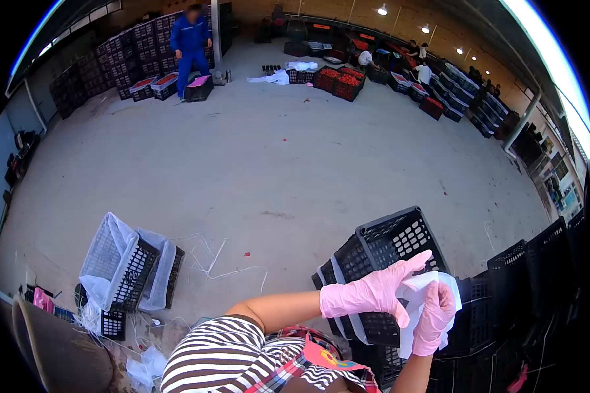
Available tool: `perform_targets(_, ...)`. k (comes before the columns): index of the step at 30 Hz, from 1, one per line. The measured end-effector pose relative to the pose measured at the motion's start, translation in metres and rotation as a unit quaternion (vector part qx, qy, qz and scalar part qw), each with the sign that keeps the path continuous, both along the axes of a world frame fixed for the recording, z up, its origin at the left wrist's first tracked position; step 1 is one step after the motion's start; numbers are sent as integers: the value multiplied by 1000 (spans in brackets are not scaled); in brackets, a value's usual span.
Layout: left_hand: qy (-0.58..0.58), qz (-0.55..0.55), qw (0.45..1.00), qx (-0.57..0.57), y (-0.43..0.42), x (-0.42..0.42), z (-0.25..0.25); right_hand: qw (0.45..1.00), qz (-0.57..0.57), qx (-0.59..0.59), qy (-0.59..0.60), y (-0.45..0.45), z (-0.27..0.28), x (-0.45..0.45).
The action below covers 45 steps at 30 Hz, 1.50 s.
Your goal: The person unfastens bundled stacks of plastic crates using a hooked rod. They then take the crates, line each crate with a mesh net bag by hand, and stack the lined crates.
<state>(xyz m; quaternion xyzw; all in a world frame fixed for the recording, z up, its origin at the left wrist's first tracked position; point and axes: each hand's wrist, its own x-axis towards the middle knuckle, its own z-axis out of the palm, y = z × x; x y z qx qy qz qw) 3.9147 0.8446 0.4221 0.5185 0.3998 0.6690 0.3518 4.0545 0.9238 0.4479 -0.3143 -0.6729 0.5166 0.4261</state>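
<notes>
My left hand (380, 288), in a pink glove, reaches across with its fingers spread apart beside a thin white sheet (406, 334). Opposite it, my right hand (437, 314), also gloved in pink, pinches that sheet, which hangs in loose folds. Whether it is a bag or a flat liner I cannot tell. Just behind my hands stands a black plastic crate (390, 236), tilted, with slotted walls. Part of the crate is hidden by my left hand and the sheet.
Black crates with white liners (121, 262) lean at the left by a grey bin (62, 347). More black crates (531, 275) stand at the right. A person in blue (191, 46) stands far back. Crates of red produce (347, 82) and seated people lie beyond the concrete floor (275, 170).
</notes>
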Motion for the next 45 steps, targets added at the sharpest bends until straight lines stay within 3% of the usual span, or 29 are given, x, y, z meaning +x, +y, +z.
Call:
perform_targets(1,39,49,998,20,-2,-10,-3,1000,12,3,-5,0,1,-9)
perform_targets(3,-43,22,992,-120,15,-27,-37,997,30,63,-36,3,2,-22)
perform_targets(4,-48,151,986,-54,3,-30,-19,994,25,80,-63,6,-1,-28)
perform_targets(5,-67,151,983,-76,0,-44,-13,994,29,83,-64,9,1,-31)
perform_targets(7,61,190,974,-109,-4,-62,1,978,171,-27,-116,18,5,-28)
perform_targets(9,234,160,956,-69,9,-80,-11,909,332,-122,-220,47,10,-18)
perform_targets(10,308,166,935,-65,11,-82,4,884,373,-190,-207,68,1,-11)
perform_targets(11,382,170,906,-61,13,-82,18,853,412,-257,-192,75,0,-12)
perform_targets(13,504,416,755,53,35,-75,20,897,306,-317,21,67,-4,-26)
perform_targets(15,553,545,623,94,30,-72,45,902,170,-362,161,82,-11,-37)
perform_targets(16,399,493,770,-65,23,-65,47,912,169,-333,173,79,0,-41)
perform_targets(17,219,406,860,-219,19,-55,50,919,169,-304,187,77,6,-43)
perform_targets(18,116,276,904,-305,17,-40,55,929,212,-266,143,87,-7,-45)
perform_targets(19,84,154,942,-287,28,-33,32,935,254,-229,96,95,-22,-45)
perform_targets(20,5,153,952,-264,36,-22,15,948,272,-168,4,83,-16,-47)
perform_targets(21,-71,153,957,-237,42,-16,5,961,238,-141,5,77,-20,-53)
perform_targets(25,-143,168,943,-249,46,-18,-4,968,212,-135,-9,81,-18,-57)
perform_targets(28,57,289,916,-272,41,-21,1,965,218,-145,-4,88,-25,-60)
perform_targets(32,31,286,916,-279,42,-23,5,956,239,-173,-3,95,-25,-60)
perform_targets(34,-128,215,932,-263,47,-23,-3,948,260,-186,7,97,-20,-59)
perform_targets(35,-122,216,933,-261,49,-23,-7,939,278,-202,6,97,-19,-56)
perform_targets(37,-221,189,925,-244,52,-22,-10,941,284,-185,-5,103,-20,-56)
perform_targets(41,-224,188,921,-256,50,-16,-1,942,313,-121,2,111,-24,-51)
perform_targets(43,-209,186,912,-299,47,-19,-2,962,258,-76,42,108,-28,-51)
perform_targets(45,-17,57,891,-451,45,-25,-1,967,224,-102,62,100,-22,-48)
